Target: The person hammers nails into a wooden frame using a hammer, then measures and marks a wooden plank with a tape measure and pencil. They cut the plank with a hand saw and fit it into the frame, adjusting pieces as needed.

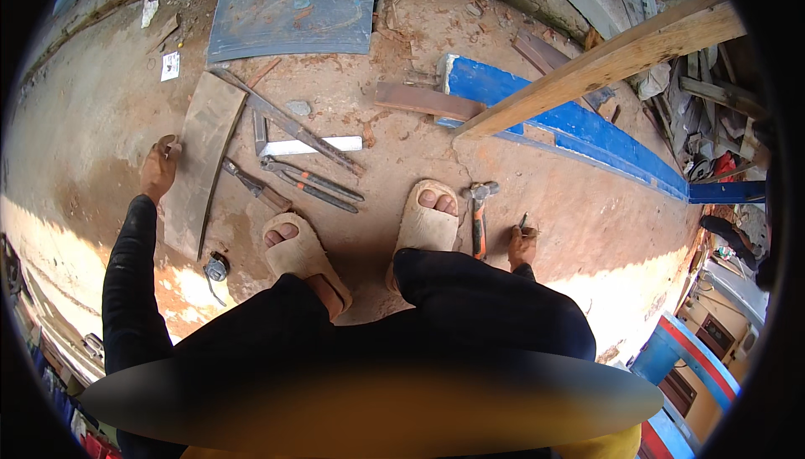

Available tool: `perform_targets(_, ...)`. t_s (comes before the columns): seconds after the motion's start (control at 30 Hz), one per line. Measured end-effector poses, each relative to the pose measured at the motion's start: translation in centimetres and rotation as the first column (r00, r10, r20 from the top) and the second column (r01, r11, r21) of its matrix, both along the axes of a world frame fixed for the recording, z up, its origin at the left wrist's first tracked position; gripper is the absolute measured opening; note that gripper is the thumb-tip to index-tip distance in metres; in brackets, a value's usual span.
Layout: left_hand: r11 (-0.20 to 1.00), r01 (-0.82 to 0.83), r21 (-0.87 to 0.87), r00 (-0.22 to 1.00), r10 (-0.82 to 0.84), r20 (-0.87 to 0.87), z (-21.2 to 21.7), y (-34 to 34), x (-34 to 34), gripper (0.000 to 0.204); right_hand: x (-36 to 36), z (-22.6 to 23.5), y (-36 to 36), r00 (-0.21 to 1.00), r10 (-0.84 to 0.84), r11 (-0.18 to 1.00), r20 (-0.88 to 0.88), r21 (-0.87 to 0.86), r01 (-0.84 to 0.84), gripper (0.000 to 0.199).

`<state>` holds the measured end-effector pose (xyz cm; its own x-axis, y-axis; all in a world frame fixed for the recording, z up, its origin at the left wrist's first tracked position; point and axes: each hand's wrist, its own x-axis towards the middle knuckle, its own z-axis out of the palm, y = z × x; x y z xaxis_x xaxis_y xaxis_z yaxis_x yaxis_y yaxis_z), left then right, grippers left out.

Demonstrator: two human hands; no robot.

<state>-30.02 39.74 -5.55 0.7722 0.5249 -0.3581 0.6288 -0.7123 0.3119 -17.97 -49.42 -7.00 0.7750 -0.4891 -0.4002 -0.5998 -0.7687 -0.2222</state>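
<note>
My left hand (pixel 159 167) reaches out to the left and rests on the edge of a long rusty metal strip (pixel 198 161) lying on the reddish ground; whether its fingers grip the strip is unclear. My right hand (pixel 522 243) is down beside my right knee, its fingers closed on a small dark pencil-like thing (pixel 523 222). A hammer (pixel 478 216) with an orange and black handle lies just left of that hand, next to my right sandalled foot (pixel 428 226). My left foot (pixel 298 254) is planted beside the strip.
Pliers or snips (pixel 312 182), a steel square (pixel 285 128) and a white bar (pixel 312 146) lie ahead of my feet. A tape measure (pixel 216 268) sits near my left foot. A flat metal sheet (pixel 293 13) lies farther off. A blue beam (pixel 570 128) and wooden plank (pixel 604 61) cross on the right.
</note>
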Motion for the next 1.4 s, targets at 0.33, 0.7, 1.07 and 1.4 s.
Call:
perform_targets(0.33,0.924,0.188,-0.333,0.827,-0.332,-0.454,7.3,-17.7,-14.8,0.092,2.6,3.1,1.8,0.983,0.149,0.978,-0.107,-0.13,-0.162,0.047)
perform_targets(0.7,0.805,-0.556,-0.205,0.828,0.558,-0.055,0.4,-19.7,-22.4,0.081,9.7,7.6,8.2,0.942,0.132,0.969,0.31,0.161,-0.189,0.038)
perform_targets(1.07,0.42,-0.222,-0.88,0.973,0.148,-0.175,17.2,-19.5,13.8,0.092,31.3,15.7,20.9,0.948,0.257,0.534,0.188,0.79,-0.301,0.027)
perform_targets(1.4,0.579,0.783,-0.227,0.622,-0.723,0.3,17.7,-31.6,42.3,0.119,38.3,17.7,35.2,0.523,0.815,0.107,0.251,0.821,-0.56,0.023)
